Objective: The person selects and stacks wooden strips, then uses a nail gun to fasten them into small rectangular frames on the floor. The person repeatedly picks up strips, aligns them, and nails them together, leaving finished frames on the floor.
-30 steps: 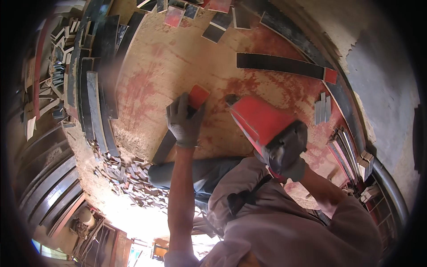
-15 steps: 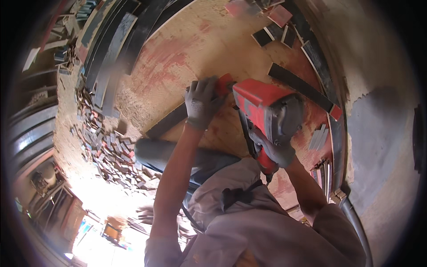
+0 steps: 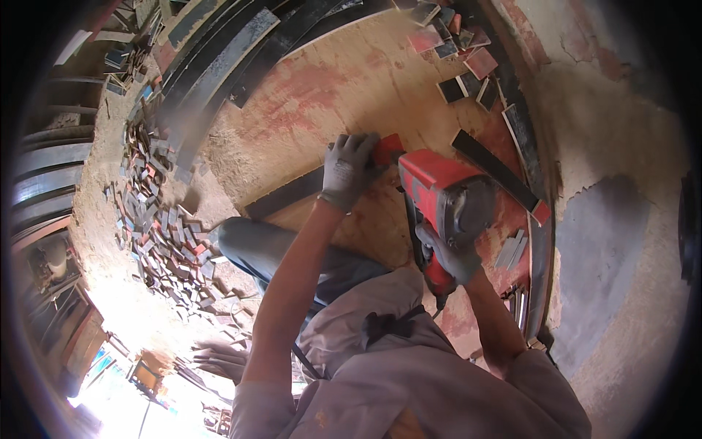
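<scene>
the red nail gun (image 3: 437,174) has swung in beside the red block (image 3: 387,150), bringing tool to work; right hand (image 3: 455,257) grips it; left hand (image 3: 349,173) covers the dark strip (image 3: 289,192), closure unclear

A workshop: red nail gun (image 3: 433,173), board offcuts (image 3: 174,247)

Patchy grey-tan wall (image 3: 607,271); glaring light (image 3: 135,395) lower left
</scene>
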Demonstrator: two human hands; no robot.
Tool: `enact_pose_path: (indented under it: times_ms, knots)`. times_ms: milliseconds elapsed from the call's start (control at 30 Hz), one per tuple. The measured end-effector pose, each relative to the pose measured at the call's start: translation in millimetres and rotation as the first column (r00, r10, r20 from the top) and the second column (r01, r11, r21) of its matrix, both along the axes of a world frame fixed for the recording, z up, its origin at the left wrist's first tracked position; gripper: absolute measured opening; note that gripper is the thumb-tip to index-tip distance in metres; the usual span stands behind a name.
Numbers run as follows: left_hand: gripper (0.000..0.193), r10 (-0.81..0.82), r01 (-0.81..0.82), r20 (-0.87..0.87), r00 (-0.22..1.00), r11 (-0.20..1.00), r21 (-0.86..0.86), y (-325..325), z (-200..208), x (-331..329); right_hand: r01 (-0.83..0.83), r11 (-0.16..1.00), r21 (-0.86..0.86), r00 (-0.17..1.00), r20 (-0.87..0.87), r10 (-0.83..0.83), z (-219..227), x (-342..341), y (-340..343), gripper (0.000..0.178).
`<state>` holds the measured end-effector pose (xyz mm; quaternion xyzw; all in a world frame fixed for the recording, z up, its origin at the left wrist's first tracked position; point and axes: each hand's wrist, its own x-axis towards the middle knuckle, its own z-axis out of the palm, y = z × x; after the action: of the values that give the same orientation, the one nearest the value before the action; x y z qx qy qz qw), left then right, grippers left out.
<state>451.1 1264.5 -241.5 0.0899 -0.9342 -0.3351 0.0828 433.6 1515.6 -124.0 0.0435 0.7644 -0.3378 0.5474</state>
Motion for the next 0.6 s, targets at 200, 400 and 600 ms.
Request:
enact_pose_path:
  times_ms: [200, 400, 600]
  knots:
    - [0.064, 0.125, -0.122, 0.021, 0.992, 0.985, -0.124, -6.3, 25.1, 17.2, -0.283, 0.957, -0.069, 0.872, -0.433, 0.227, -74.7, 38.1, 80.2, 0.045]
    - [0.053, -0.033, 0.085, 0.250, 0.968, 0.976, -0.203, -56.9, 27.2, 57.1, 0.125, 0.992, 0.027, 0.844, -0.528, -0.092, 0.3, 39.1, 11.6, 0.091]
    - [0.041, -0.120, 0.129, 0.056, 0.991, 0.965, -0.230, -48.0, 44.4, 41.8, -0.151, 0.923, 0.354, 0.604, -0.706, 0.370, -81.2, 94.2, 56.1, 0.088]
